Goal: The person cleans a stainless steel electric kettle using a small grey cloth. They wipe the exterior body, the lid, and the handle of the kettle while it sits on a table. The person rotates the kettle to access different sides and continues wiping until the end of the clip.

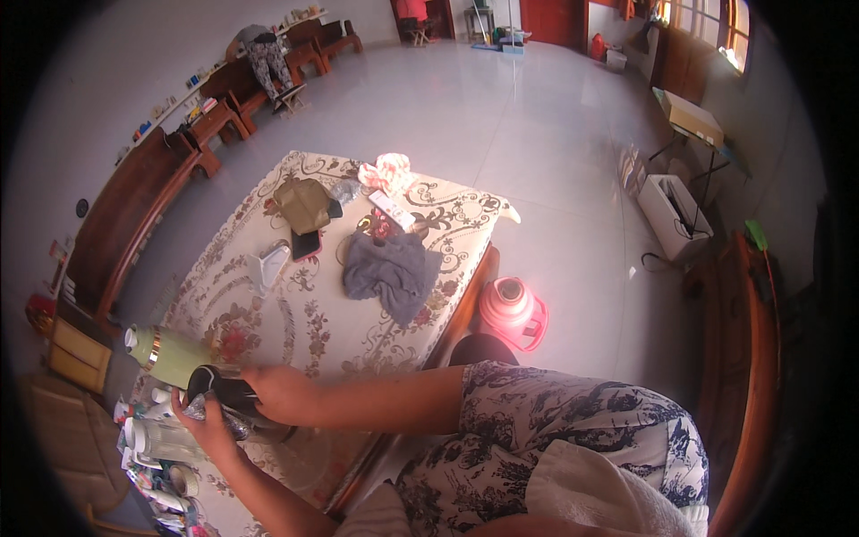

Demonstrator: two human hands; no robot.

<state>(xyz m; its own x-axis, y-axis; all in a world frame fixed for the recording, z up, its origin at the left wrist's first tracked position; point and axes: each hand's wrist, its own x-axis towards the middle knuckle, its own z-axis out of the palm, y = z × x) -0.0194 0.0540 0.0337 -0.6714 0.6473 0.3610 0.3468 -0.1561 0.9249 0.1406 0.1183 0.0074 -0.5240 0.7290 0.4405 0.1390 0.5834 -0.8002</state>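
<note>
At the table's near left end, both hands work on a dark, rounded object [215,383] with a glossy rim; its kind is not clear. My left hand [213,428] grips it from below, thumb up, with a shiny silvery, crinkled piece [230,422] beside the thumb. My right hand [279,394] closes on its right side, and those fingers are partly hidden. Just beyond lies a pale green flask [174,356] with a gold-coloured band. Near my left hand there is a clear ribbed bottle [165,440].
Several small bottles and a tape roll [183,481] crowd the near left edge. Farther along the flowered tablecloth [295,358] are a grey cloth [391,273], brown pouch [302,204], phone [306,245] and white stand [268,268]. A pink flask [508,309] stands on the floor. Two people are far off.
</note>
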